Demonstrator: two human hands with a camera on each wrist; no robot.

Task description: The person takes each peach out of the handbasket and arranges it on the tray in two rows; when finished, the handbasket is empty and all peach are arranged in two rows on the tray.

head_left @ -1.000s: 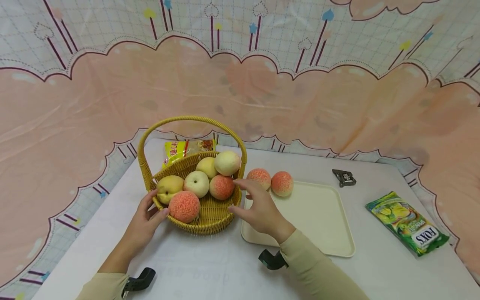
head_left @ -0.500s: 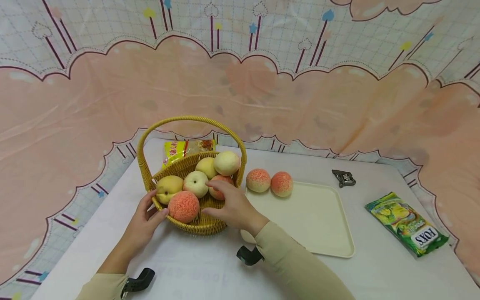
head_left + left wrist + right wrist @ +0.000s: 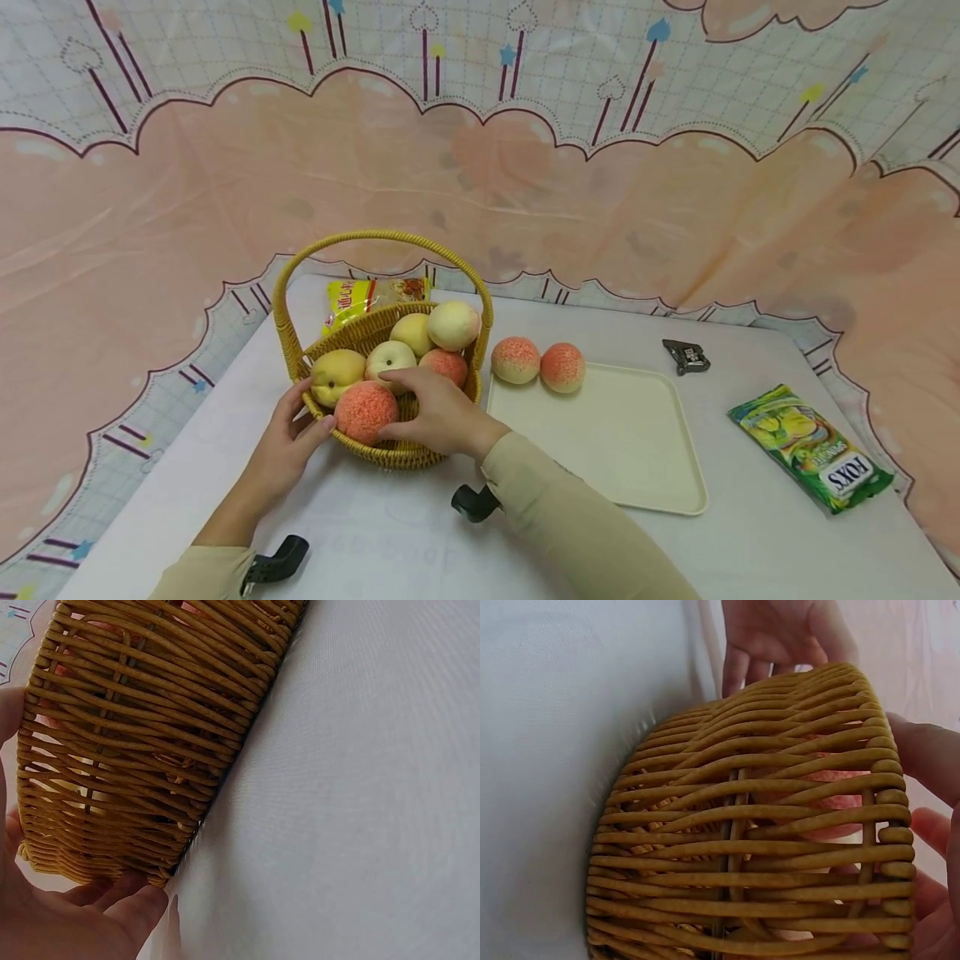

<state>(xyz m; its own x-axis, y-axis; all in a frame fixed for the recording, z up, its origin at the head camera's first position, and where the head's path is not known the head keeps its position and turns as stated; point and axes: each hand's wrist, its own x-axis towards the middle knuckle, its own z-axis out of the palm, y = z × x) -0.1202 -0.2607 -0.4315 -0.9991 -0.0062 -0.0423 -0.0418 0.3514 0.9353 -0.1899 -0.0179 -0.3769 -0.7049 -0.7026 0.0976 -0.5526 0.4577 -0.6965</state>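
Observation:
In the head view my left hand (image 3: 283, 446) grips the left rim of the yellow wicker basket (image 3: 401, 458), thumb at the rim; the left wrist view has its fingers along the woven side (image 3: 135, 772). My right hand (image 3: 442, 412) reaches over the front right rim. Its thumb and forefinger are spread at the right side of a coral-red peach (image 3: 366, 413), the other fingers mostly hidden. Behind lie a yellow fruit (image 3: 337, 377), a pale green fruit (image 3: 390, 365), another red peach (image 3: 445, 367) partly covered by the hand, and two pale fruits, one being a cream one (image 3: 453, 326).
Right of the basket, two speckled peaches (image 3: 515, 361) lie at the back left corner of a cream tray (image 3: 622, 433). Beyond it are a small black item (image 3: 686, 357) and a green FOX'S bag (image 3: 812, 447). A yellow-red packet (image 3: 352, 300) lies behind the basket.
My right hand has moved left from the basket's right rim, across the other red peach, to the front coral-red peach. The left hand stays on the rim.

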